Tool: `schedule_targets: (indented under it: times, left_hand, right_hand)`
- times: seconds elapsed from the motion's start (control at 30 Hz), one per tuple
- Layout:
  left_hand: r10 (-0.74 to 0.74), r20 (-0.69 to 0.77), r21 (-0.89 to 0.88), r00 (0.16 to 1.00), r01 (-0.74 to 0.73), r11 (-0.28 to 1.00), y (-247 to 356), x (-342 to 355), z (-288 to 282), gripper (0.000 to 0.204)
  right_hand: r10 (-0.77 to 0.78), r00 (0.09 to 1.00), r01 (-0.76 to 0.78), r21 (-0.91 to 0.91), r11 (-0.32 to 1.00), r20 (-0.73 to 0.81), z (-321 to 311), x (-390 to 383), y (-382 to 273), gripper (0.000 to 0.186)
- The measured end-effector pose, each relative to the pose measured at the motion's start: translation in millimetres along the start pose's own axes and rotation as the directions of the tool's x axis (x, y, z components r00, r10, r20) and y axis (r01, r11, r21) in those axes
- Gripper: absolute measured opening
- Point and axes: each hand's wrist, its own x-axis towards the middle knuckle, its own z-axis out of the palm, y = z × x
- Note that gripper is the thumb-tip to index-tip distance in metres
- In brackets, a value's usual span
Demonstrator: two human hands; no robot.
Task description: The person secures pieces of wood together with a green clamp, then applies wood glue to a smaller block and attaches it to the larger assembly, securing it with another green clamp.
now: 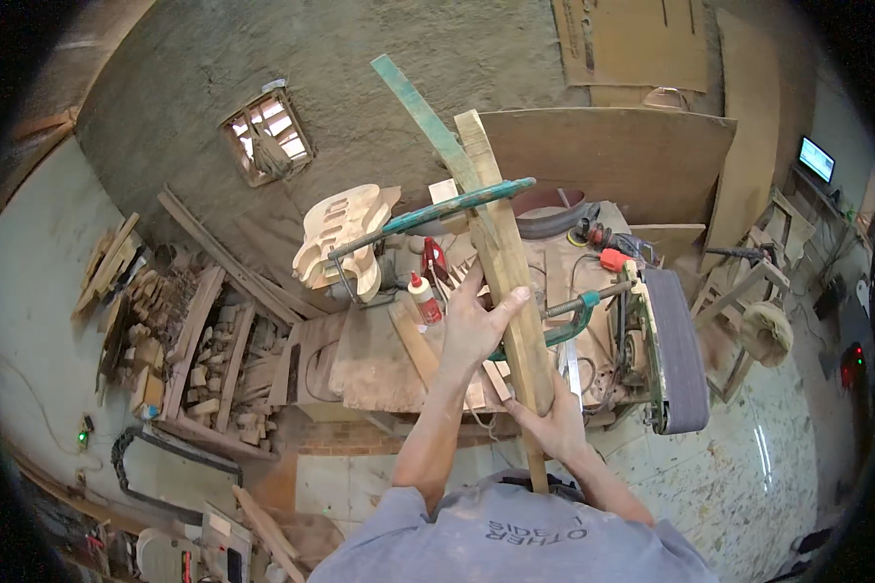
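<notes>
A long wooden plank [513, 262], seemingly of pieces laid together, slants up over the workbench in front of me. My left hand [476, 316] is closed round its middle, thumb across the face. Lower down, my right hand [554, 423] grips the near end from the side. A green bar clamp [437, 211] crosses the upper part of the plank. A second green clamp [578, 319] with a threaded screw sits beside the middle; its far jaw is hidden behind the wood. A thin greenish strip [420, 109] sticks out past the far end at an angle.
On the workbench [369, 374] stands a glue bottle [424, 296] with a red cap. A guitar-shaped wooden body [345, 238] is at the back left. A belt sander [676, 350] stands right, a power tool [608, 243] behind it. Wood offcuts [209, 389] fill racks at left.
</notes>
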Motion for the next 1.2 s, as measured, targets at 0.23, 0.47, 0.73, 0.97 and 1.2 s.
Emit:
schedule_targets:
  times: [0.23, 0.47, 0.73, 0.97, 1.2]
  left_hand:
    - [0.019, -0.008, -0.051, 1.0, -0.019, 0.999, 11, -5, 4, 0.059]
    - [0.033, -0.002, -0.01, 0.999, -0.033, 0.999, 17, -4, 11, 0.058]
    - [0.087, 0.024, -0.063, 0.996, -0.085, 0.994, 1, 19, 45, 0.052]
    - [-0.031, 0.17, -0.13, 0.985, 0.053, 0.99, -4, 28, 107, 0.043]
    - [-0.208, 0.162, -0.115, 0.965, 0.228, 0.967, -54, 25, 130, 0.039]
  right_hand:
    - [-0.041, 0.999, 0.041, -0.016, 0.999, -0.001, -4, -2, -1, 0.056]
    - [-0.039, 0.999, 0.038, -0.046, 0.998, -0.025, -9, -2, -3, 0.057]
    - [-0.022, 0.993, 0.007, -0.137, 0.991, -0.114, -41, -1, -7, 0.065]
    - [0.1, 0.967, -0.152, -0.215, 0.965, -0.236, -93, -20, -1, 0.069]
    - [0.283, 0.94, -0.32, -0.197, 0.927, -0.193, -101, -35, 18, 0.072]
